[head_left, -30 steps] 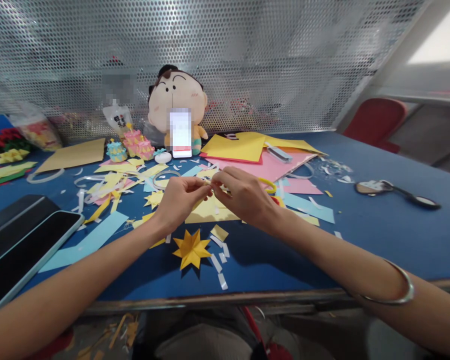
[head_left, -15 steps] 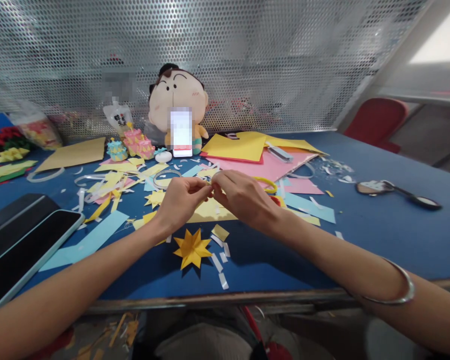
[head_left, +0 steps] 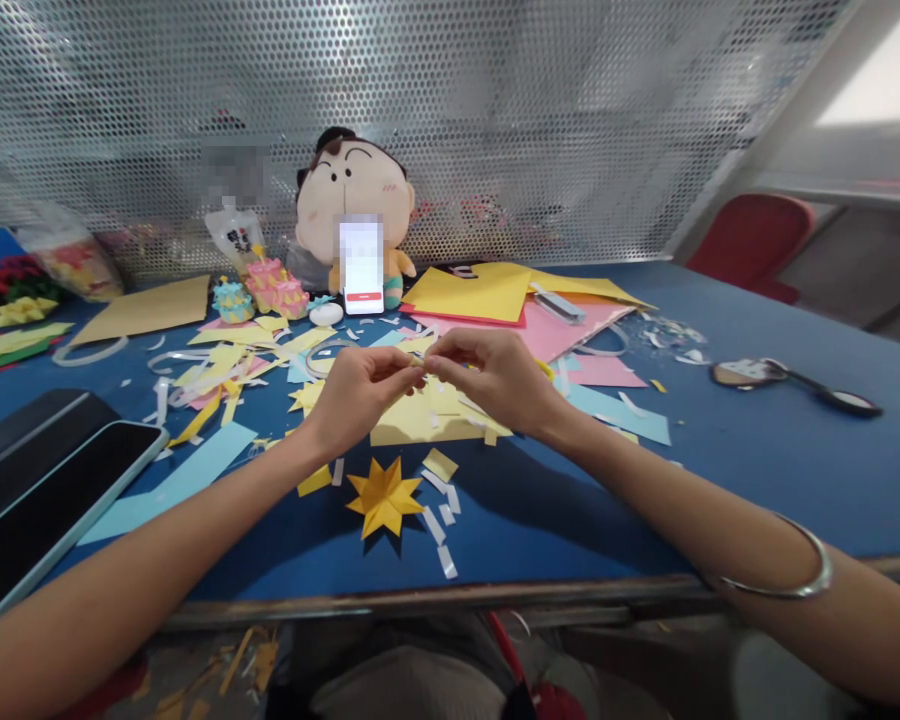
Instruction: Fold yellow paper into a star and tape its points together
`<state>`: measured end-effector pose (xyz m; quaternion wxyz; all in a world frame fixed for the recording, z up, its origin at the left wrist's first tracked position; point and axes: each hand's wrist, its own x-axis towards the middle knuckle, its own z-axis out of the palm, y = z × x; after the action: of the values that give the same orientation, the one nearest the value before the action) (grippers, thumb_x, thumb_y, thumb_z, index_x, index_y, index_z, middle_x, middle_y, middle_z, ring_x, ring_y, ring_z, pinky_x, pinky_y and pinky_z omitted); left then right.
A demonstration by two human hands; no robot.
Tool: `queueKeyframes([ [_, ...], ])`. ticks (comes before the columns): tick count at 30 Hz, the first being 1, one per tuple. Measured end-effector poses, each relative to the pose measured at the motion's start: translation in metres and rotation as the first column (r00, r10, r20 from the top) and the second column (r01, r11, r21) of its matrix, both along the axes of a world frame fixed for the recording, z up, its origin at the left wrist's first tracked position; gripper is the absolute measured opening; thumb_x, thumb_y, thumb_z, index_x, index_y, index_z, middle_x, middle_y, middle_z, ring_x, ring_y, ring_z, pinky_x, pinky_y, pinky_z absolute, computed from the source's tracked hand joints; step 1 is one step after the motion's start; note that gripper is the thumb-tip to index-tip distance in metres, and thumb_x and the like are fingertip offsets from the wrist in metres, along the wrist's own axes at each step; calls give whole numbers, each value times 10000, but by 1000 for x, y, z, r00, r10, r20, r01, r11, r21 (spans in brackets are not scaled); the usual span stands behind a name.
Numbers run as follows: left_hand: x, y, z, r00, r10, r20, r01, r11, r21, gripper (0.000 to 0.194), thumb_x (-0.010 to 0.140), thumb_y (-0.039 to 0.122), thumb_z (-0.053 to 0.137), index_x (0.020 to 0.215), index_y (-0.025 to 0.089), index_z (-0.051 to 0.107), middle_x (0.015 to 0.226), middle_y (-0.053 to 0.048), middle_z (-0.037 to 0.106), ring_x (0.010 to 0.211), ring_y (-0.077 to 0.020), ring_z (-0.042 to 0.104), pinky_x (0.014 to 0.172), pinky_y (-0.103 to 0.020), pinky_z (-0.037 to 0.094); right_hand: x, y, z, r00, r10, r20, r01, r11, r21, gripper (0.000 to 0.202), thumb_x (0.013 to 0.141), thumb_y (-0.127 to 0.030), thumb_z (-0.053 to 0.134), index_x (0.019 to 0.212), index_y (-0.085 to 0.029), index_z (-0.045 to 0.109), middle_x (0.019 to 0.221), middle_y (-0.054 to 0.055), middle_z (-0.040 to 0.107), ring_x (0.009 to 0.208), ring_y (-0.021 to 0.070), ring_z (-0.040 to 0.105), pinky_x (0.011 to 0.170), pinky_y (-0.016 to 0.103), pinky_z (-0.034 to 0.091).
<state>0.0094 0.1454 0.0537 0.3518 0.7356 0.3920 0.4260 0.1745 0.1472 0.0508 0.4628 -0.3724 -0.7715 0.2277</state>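
My left hand (head_left: 356, 395) and my right hand (head_left: 495, 375) meet at their fingertips above the middle of the table. Both are closed in a pinch around something small and pale between them, too small to make out. Beneath them lie a pale yellow sheet (head_left: 401, 430) and paper scraps. Nearer the table's front edge sits a folded yellow-orange paper star (head_left: 385, 498), with a small yellow square (head_left: 440, 464) and several white strips (head_left: 447, 562) to its right.
A dark phone (head_left: 60, 510) lies at the left, beside a light blue strip (head_left: 172, 485). Behind stand a plush toy (head_left: 356, 185), a lit phone (head_left: 363, 265) and small paper cakes (head_left: 277, 287). Yellow sheets (head_left: 469, 293), a stapler-like object (head_left: 559, 304) and a keychain (head_left: 746, 373) are to the right.
My right hand has turned and its fingers are now more level, with the wrist shifted slightly up. My left hand has barely moved. More of the yellow sheet shows below them.
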Motion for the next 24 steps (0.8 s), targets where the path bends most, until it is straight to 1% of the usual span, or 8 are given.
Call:
queueKeyframes([
  [2,0,0,0,1000,-13,4,13,1000,-2,142,731,261,627,645,157,672,614,-18,666,595,-119,579,584,-240,457,0,1,1,997,35,-68,-41,995,-91,107,748,-219,585,664,-156,609,600,2,616,564,114,555,539,247,438],
  [5,0,1,1,1000,-23,21,23,1000,-13,125,721,245,635,639,161,675,605,-11,662,588,-114,571,586,-239,451,1,2,3,979,75,-188,-118,966,-228,107,719,-192,610,622,-151,587,538,-30,553,504,83,494,482,218,393],
  [9,0,3,1,997,-8,80,13,998,-56,113,692,238,664,610,161,665,581,-4,644,564,-107,535,558,-240,420,3,7,2,958,42,-285,-128,949,-288,147,750,-191,578,618,-162,521,528,-47,521,470,63,472,472,213,387],
  [13,0,6,-1,982,13,191,14,990,-140,118,682,245,675,605,156,658,585,-4,636,547,-96,512,540,-238,398,6,16,-5,935,-26,-355,-106,932,-347,118,776,-183,548,671,-171,499,514,-55,505,439,59,457,479,227,408],
  [16,0,7,-2,956,25,294,39,977,-208,112,658,251,698,611,156,660,604,-5,640,559,-95,520,546,-235,404,11,23,-10,919,-82,-386,-77,923,-378,73,721,-117,568,724,-168,517,585,-29,560,494,76,508,531,255,444],
  [19,0,8,-1,917,27,397,84,962,-259,117,633,260,726,618,162,664,630,-2,647,588,-96,541,563,-229,417,14,26,-13,907,-106,-407,-67,919,-389,262,602,-11,576,801,-179,537,725,-1,612,643,117,584,632,295,475],
  [21,0,7,0,890,15,457,127,952,-280,136,616,275,750,629,164,672,653,1,652,613,-97,557,582,-223,427,14,25,-12,905,-94,-416,-88,913,-398,333,558,14,564,823,-188,555,797,7,618,740,141,602,696,316,475],
  [24,0,6,3,850,-12,527,197,935,-296,184,573,299,793,618,161,680,647,10,643,617,-89,559,602,-214,436,8,18,-9,903,-19,-430,-186,884,-430,302,564,-25,585,816,-191,585,825,15,632,815,161,606,758,336,463],
])
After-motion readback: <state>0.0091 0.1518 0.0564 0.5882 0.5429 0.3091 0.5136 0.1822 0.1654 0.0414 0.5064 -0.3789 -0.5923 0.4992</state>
